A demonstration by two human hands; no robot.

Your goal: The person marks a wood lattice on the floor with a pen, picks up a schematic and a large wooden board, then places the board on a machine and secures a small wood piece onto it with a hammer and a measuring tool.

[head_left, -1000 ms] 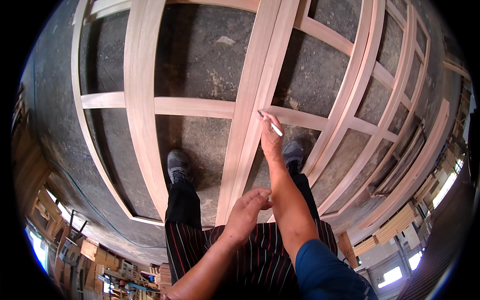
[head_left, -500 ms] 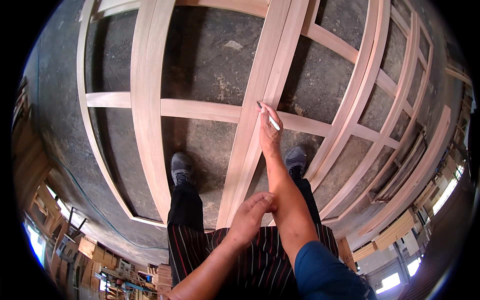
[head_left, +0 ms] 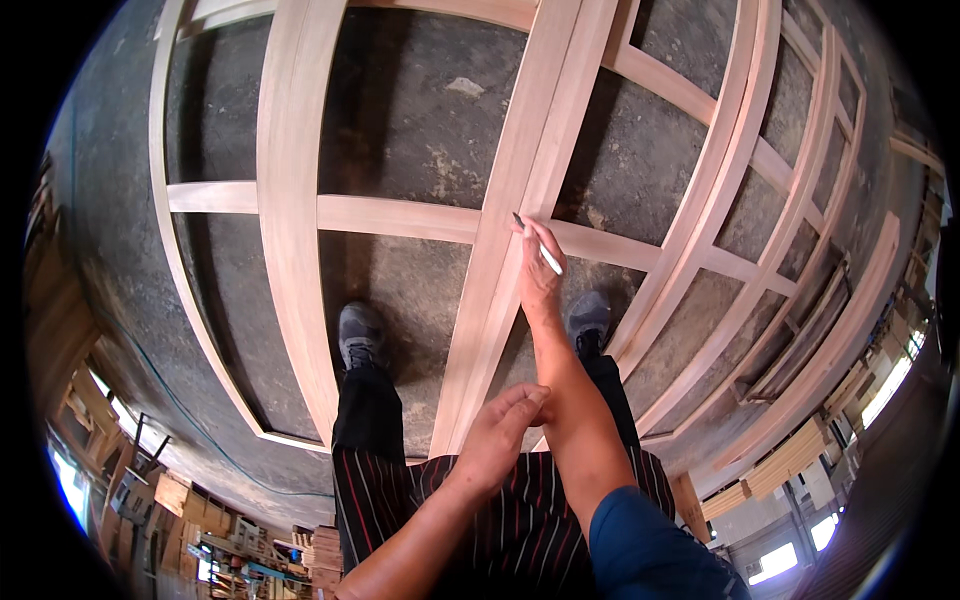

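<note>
As our striped apron (head_left: 535, 510) hangs nearest, our left hand (head_left: 500, 428) curls its fingers together beside our right forearm (head_left: 580, 420). Farther out, our right hand (head_left: 540, 270) pinches a white pen (head_left: 550, 259), its dark tip over the central pale boards (head_left: 490, 270); dark floor (head_left: 410, 140) shows beyond them.

The left of 2 fisheye cameras on the person's head looks steeply down, facing the floor (head_left: 410, 120). The left hand (head_left: 500, 430) and right hand (head_left: 538, 280) lie nearer the lens than the shoes (head_left: 361, 335); straight edges bow toward the view's rim.
</note>
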